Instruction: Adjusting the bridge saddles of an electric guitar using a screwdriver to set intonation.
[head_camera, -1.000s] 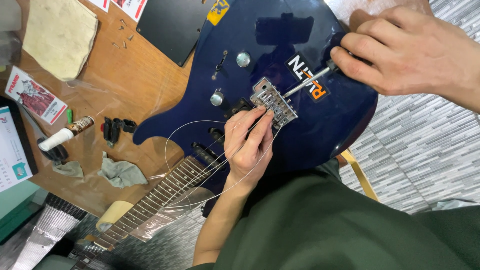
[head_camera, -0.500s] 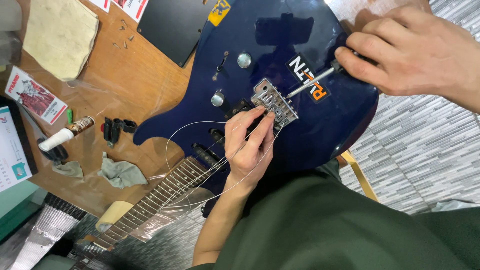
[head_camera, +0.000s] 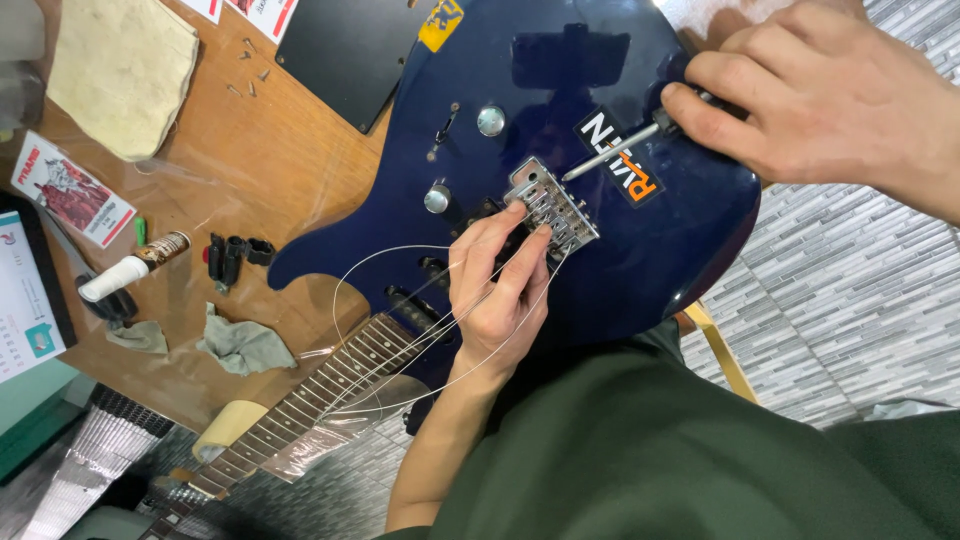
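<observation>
Left hand (head_camera: 497, 285) rested its fingertips on the silver metal bridge (head_camera: 552, 209) of the glossy dark-blue electric guitar body (head_camera: 560, 120), pinching a thin loose wire string (head_camera: 345, 275) that looped out toward the fretted neck (head_camera: 300, 400). Right hand (head_camera: 820, 95), up and to the right of the bridge, was closed around a slim silver-shafted screwdriver (head_camera: 610, 152), tip aimed at the bridge. Guitar lay across a worn brown wooden table (head_camera: 260, 160).
</observation>
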